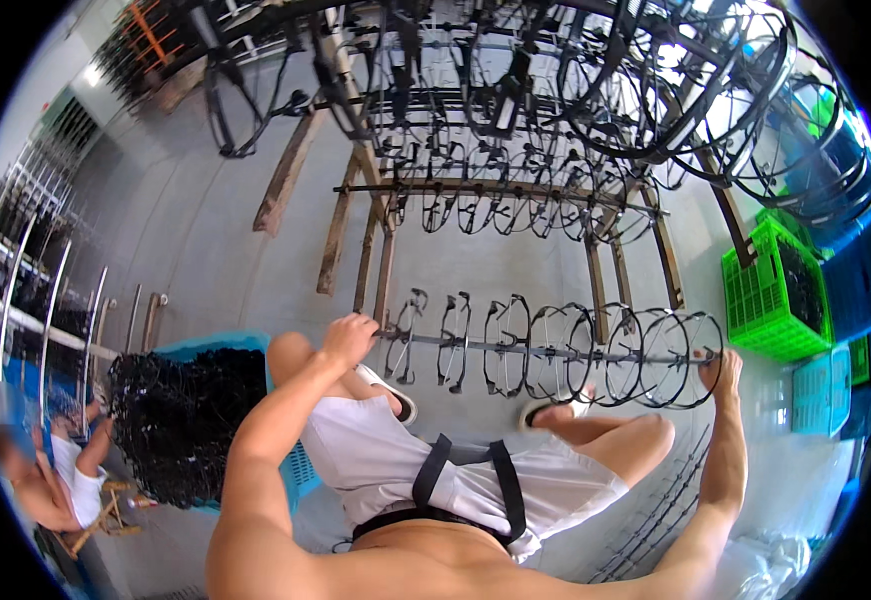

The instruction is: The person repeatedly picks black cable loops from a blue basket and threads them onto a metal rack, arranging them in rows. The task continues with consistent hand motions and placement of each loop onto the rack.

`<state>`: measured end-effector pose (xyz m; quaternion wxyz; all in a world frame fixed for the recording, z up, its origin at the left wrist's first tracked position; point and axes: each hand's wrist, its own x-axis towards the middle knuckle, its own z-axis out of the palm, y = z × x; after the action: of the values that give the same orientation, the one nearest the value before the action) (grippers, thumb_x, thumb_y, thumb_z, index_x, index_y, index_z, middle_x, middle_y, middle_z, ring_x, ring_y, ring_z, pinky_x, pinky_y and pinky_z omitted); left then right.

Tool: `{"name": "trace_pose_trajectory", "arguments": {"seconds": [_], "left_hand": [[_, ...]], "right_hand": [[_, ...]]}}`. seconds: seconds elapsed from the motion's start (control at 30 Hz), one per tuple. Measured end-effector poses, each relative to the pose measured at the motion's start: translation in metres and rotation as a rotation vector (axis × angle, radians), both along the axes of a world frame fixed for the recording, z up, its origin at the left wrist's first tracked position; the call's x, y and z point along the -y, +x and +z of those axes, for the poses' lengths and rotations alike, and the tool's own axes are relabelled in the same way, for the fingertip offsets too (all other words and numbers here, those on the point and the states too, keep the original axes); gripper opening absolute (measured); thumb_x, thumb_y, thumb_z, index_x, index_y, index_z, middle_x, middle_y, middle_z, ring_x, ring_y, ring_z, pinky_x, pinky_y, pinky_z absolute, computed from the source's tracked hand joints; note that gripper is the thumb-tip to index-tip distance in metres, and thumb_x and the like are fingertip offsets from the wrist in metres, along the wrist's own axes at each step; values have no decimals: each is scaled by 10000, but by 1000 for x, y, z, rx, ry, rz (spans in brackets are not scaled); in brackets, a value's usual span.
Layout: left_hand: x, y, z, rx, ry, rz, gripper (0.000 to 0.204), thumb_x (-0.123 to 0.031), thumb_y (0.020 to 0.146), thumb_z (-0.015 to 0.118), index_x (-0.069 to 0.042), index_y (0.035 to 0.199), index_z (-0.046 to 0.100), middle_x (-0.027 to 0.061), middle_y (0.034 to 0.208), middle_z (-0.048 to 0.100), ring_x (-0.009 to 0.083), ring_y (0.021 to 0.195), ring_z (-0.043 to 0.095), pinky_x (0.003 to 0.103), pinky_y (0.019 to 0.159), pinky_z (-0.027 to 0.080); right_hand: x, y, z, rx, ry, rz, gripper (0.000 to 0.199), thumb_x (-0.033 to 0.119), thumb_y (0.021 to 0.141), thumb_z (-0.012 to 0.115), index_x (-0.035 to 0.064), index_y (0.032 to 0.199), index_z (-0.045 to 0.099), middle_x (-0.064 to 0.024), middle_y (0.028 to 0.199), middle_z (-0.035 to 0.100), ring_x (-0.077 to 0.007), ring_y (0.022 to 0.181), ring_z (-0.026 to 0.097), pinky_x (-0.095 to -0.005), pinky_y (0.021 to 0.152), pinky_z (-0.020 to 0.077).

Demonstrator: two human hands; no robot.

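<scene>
Rod [518,348] is carrying black ring-shaped frames [551,352]; left hand [353,340] is gripping its left end, right hand [722,372] is gripping its right.

Bright, even light fell on the grey floor [221,280], leaving only faint shadows. Above and right of the green crate [764,318], harsh glare flared with a blue fringe; below the crate, the floor looked washed out. Far left of the crate, metal poles [57,300] bowed with fisheye distortion.
</scene>
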<state>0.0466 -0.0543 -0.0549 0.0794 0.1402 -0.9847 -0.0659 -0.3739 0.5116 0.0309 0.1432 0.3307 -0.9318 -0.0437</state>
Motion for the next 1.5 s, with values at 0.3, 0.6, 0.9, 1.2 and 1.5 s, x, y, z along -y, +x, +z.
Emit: {"name": "trace_pose_trajectory", "arguments": {"seconds": [0.3, 0.6, 0.9, 1.2, 1.5], "left_hand": [[-10, 2, 67, -225, 147, 457, 246, -245, 891, 520, -28, 791, 581, 175, 895, 620, 387, 839, 576, 467, 723, 477], [23, 10, 77, -280, -119, 716, 206, -206, 896, 503, -36, 816, 586, 183, 862, 632, 410, 824, 576, 489, 722, 463], [-5, -7, 75, -67, 104, 603, 180, -208, 887, 531, -72, 941, 637, 163, 853, 654, 371, 808, 611, 458, 730, 484], [-96, -41, 54, 352, 281, 446, 398, -384, 907, 504, -51, 735, 636, 142, 735, 654, 293, 674, 629, 403, 638, 487], [-108, 50, 4, 398, 696, 170, 291, -156, 956, 387, 5, 1100, 583, 55, 816, 580, 144, 711, 540, 283, 644, 469]], "right_hand": [[24, 33, -152, 245, 84, -264, 186, 311, 711, 666, 131, 734, 707, -132, 740, 662, -341, 708, 634, -439, 624, 490], [104, 10, -210, 379, -68, -219, 227, 349, 734, 650, 128, 726, 705, -135, 722, 658, -338, 709, 641, -437, 623, 491], [160, -17, -231, 242, -247, -32, 207, 266, 720, 651, 86, 622, 623, -151, 629, 617, -334, 609, 617, -437, 564, 473], [174, -66, -235, 287, -387, -59, 262, 340, 836, 596, 88, 856, 669, -102, 991, 637, -262, 1135, 502, -433, 967, 331], [249, -158, -288, -99, -446, -261, 292, 255, 787, 541, 92, 1027, 572, -74, 1042, 524, -261, 1118, 449, -410, 1060, 271]]}}
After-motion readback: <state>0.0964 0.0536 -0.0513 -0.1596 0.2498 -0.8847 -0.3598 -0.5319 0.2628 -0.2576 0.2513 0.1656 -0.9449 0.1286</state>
